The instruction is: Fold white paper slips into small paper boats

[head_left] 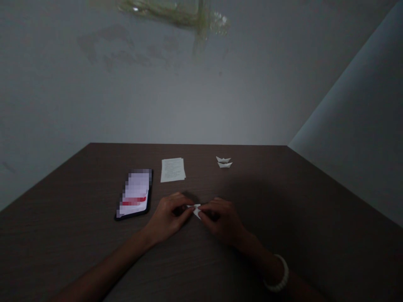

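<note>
Between my two hands is a small folded piece of white paper (197, 209), low over the dark table. My left hand (170, 214) pinches its left side between thumb and fingers. On the right side, the thumb and fingers of my right hand (221, 218) close on the same paper. Fingertips cover much of it, so its full folded shape is hidden. Farther back, two small white paper boats (224, 162) stand one behind the other. A short stack of printed paper sheets (173, 170) lies flat beyond my left hand.
A phone (134, 193) with a lit, blurred screen rests on the brown table (267, 184), left of my left hand. A grey wall (189, 96) stands behind the table's far edge. Another wall surface (362, 126) slants along the right. A pale bracelet (283, 274) circles my right wrist.
</note>
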Action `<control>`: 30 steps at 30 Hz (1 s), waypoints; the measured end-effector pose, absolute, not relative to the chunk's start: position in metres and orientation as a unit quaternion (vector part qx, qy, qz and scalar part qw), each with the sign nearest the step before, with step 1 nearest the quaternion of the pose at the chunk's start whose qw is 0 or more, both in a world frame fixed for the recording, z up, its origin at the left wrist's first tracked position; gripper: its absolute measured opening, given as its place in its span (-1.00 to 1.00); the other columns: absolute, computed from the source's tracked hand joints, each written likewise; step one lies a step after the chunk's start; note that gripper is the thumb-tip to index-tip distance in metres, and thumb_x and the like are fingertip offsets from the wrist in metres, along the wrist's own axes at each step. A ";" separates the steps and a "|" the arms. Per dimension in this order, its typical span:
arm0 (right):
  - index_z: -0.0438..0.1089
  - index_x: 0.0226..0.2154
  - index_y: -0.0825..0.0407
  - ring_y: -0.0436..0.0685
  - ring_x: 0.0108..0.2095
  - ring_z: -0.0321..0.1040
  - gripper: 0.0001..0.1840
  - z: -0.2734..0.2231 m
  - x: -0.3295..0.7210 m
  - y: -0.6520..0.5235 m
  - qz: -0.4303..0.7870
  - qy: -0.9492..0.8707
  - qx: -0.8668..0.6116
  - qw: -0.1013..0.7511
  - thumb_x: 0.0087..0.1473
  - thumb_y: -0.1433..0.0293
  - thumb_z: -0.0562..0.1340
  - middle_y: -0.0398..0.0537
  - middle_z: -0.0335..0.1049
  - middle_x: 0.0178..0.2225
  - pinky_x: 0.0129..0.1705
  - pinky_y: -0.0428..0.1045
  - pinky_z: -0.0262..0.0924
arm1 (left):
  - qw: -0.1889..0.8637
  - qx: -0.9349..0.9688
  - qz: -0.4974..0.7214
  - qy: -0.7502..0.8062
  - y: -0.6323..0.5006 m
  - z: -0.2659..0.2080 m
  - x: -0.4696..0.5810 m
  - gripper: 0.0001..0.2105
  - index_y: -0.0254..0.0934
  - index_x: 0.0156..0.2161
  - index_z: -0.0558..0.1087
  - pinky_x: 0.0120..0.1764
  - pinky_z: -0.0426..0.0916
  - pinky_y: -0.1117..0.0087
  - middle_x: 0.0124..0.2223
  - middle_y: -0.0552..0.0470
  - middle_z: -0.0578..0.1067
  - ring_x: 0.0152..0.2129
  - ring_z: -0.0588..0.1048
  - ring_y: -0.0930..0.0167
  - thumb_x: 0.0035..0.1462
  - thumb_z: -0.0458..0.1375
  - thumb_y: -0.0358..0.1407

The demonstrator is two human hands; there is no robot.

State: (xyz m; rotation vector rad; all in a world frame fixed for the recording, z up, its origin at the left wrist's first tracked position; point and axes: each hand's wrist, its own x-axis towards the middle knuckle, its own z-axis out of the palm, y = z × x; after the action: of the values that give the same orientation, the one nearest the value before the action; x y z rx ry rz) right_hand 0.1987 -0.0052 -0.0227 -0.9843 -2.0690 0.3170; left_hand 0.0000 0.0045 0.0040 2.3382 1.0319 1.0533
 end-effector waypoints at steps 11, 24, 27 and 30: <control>0.43 -0.22 -0.08 0.03 -0.37 0.41 -0.70 -0.021 0.199 -0.005 0.108 -0.843 -0.375 0.371 -0.09 0.45 0.34 -0.18 0.54 -0.30 -0.22 -0.04 0.21 | 0.199 0.836 0.377 0.346 0.003 0.008 0.002 -0.87 -0.29 -0.32 0.51 -0.40 0.32 0.42 -0.43 0.04 0.49 -0.47 0.43 0.45 0.17 0.12 -0.34; 0.45 -0.24 -0.04 0.04 -0.41 0.38 -0.77 -0.022 0.198 -0.007 0.147 -0.822 -0.398 0.380 -0.04 0.46 0.31 -0.17 0.53 -0.36 -0.27 -0.02 0.21 | 0.217 0.840 0.354 0.348 0.004 0.005 0.001 -0.87 -0.28 -0.23 0.50 -0.35 0.33 0.41 -0.38 0.05 0.47 -0.43 0.42 0.45 0.16 0.12 -0.37; 0.45 -0.24 -0.04 0.02 -0.43 0.35 -0.75 -0.022 0.198 -0.007 0.145 -0.820 -0.402 0.381 -0.05 0.47 0.31 -0.19 0.51 -0.39 -0.31 -0.05 0.20 | 0.222 0.839 0.360 0.343 0.005 0.003 0.000 -0.87 -0.27 -0.22 0.50 -0.35 0.33 0.41 -0.37 0.05 0.48 -0.44 0.42 0.45 0.15 0.13 -0.39; 0.45 -0.23 -0.04 0.01 -0.42 0.35 -0.75 -0.023 0.199 -0.006 0.146 -0.818 -0.402 0.385 -0.05 0.47 0.31 -0.20 0.51 -0.39 -0.31 -0.06 0.19 | 0.226 0.838 0.364 0.337 0.005 0.002 0.000 -0.87 -0.26 -0.20 0.50 -0.35 0.33 0.41 -0.35 0.05 0.48 -0.43 0.42 0.46 0.15 0.14 -0.39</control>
State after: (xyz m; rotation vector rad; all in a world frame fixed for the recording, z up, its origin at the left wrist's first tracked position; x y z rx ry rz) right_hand 0.1986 -0.0061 -0.0231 -1.0236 -2.0843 0.3710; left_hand 0.0001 0.0052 0.0022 2.3109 0.9300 1.0043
